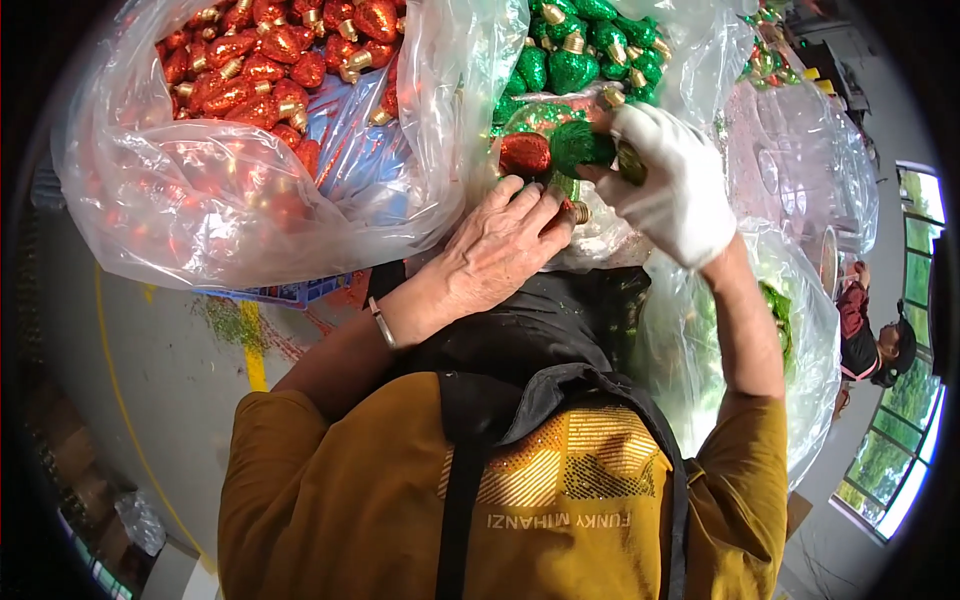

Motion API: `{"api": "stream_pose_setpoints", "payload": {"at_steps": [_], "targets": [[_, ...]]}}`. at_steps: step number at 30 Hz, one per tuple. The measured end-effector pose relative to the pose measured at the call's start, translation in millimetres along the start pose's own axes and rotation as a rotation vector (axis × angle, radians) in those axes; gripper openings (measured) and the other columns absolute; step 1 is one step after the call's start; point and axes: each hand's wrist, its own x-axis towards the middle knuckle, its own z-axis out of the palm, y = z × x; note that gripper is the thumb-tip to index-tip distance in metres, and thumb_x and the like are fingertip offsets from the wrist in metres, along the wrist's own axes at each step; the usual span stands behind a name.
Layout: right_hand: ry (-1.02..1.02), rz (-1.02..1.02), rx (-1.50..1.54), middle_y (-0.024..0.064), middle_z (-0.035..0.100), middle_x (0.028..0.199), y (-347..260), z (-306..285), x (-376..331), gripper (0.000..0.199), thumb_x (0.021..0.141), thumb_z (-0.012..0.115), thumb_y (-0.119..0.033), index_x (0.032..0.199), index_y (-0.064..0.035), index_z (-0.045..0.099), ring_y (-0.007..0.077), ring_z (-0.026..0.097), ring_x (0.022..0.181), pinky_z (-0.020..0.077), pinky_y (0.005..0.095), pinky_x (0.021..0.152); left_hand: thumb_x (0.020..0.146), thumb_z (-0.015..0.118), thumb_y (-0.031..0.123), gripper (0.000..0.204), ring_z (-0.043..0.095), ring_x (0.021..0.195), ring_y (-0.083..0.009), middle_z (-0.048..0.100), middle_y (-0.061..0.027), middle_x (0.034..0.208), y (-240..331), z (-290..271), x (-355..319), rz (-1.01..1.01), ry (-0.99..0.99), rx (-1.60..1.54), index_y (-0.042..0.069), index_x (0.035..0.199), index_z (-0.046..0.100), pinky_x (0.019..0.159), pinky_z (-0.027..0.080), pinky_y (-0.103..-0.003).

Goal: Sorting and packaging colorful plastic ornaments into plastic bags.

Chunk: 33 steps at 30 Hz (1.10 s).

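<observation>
I judge the sorting barely begun: my gloved right hand pinches a green glitter ornament, my bare left hand grips a red ornament, both bags nearly full.

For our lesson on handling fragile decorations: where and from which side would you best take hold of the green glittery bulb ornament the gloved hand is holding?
Probably by its narrow gold cap, coming from the right. The green glittery ornament is rounded and glitter-coated, and the red ornament crowds its left side, with the left hand just below. The gloved right hand already grips it at its right end, where the neck narrows.
</observation>
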Motion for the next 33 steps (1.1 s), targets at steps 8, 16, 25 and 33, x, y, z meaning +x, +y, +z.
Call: {"api": "stream_pose_setpoints", "payload": {"at_steps": [8,16,25,33], "targets": [[-0.299,0.002,-0.265,0.0088,0.058,0.074,11.6,36.6,-33.7,0.023,0.071,0.069,-0.019,0.082,-0.0058,0.054,0.0316,0.059,0.072,0.0482,0.0404,0.066,0.079,0.055,0.007,0.034,0.051,0.109,-0.026,0.053,-0.0117,0.113,0.9,1.2,5.6,0.009,0.024,-0.018,0.005,0.113,0.058,0.098,0.036,-0.042],[0.027,0.262,0.57,0.0131,0.059,0.08,-2.5,-3.8,13.3,0.023,0.078,0.062,-0.018,0.092,-0.0025,0.053,0.0322,0.059,0.071,0.0486,0.0419,0.068,0.08,0.055,0.014,0.031,0.051,0.11,-0.0238,0.056,-0.009,0.11,-2.6,3.0,0.6,0.056,0.066,0.067,0.004,0.11,0.058,0.099,0.035,-0.042],[0.113,-0.358,0.301,0.0133,0.057,0.1,21.9,46.4,18.1,0.026,0.081,0.062,-0.012,0.104,-0.0029,0.054,0.0282,0.056,0.095,0.0455,0.0364,0.078,0.081,0.055,0.014,0.033,0.051,0.108,-0.0192,0.058,-0.0049,0.11,-0.6,5.5,-6.2,0.044,0.107,0.129,0.005,0.112,0.057,0.102,0.031,-0.045],[0.079,-0.041,0.346,0.0107,0.061,0.1,5.5,19.5,-2.0,0.037,0.083,0.067,-0.012,0.116,-0.0026,0.053,0.0225,0.06,0.09,0.0485,0.0344,0.078,0.08,0.054,0.013,0.031,0.051,0.106,-0.0184,0.057,-0.0045,0.11,-8.7,4.8,-4.3,0.09,0.119,0.14,0.006,0.11,0.058,0.105,0.029,-0.044]]}}
